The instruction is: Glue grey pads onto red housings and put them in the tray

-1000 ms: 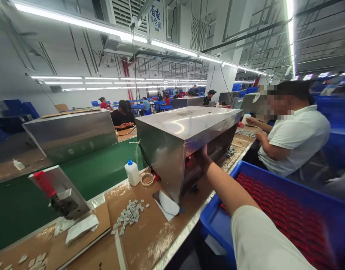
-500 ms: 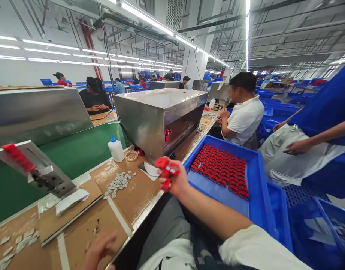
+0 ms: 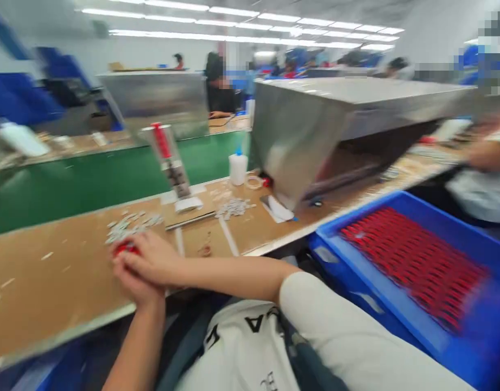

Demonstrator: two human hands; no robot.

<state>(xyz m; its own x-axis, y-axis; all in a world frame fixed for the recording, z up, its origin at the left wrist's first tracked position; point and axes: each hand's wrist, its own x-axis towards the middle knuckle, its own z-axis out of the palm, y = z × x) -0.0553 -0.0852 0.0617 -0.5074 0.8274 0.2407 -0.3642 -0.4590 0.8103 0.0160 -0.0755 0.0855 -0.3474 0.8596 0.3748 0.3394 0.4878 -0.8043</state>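
Note:
Both my hands are together over the bench at the left, closed around red parts (image 3: pixel 126 248). My right hand (image 3: pixel 158 258) lies over the top, and my left hand (image 3: pixel 138 285) cups them from below. How many parts there are is hidden by the fingers. Just behind my hands lies a loose pile of small grey pieces (image 3: pixel 130 225). A second grey pile (image 3: pixel 233 208) is farther right, beside a thin board (image 3: pixel 190 220). The press with a red handle (image 3: pixel 162 141) stands behind that board.
A blue tray (image 3: pixel 355 282) with rows of red parts is at the right. A large metal hood (image 3: pixel 302 136) stands on the bench. Near it are a white bottle with a blue cap (image 3: pixel 238 167) and a tape roll (image 3: pixel 253 182). People sit beyond.
The view has swung left. My right hand has moved left with the red parts and met my left hand, which was empty and apart from it before.

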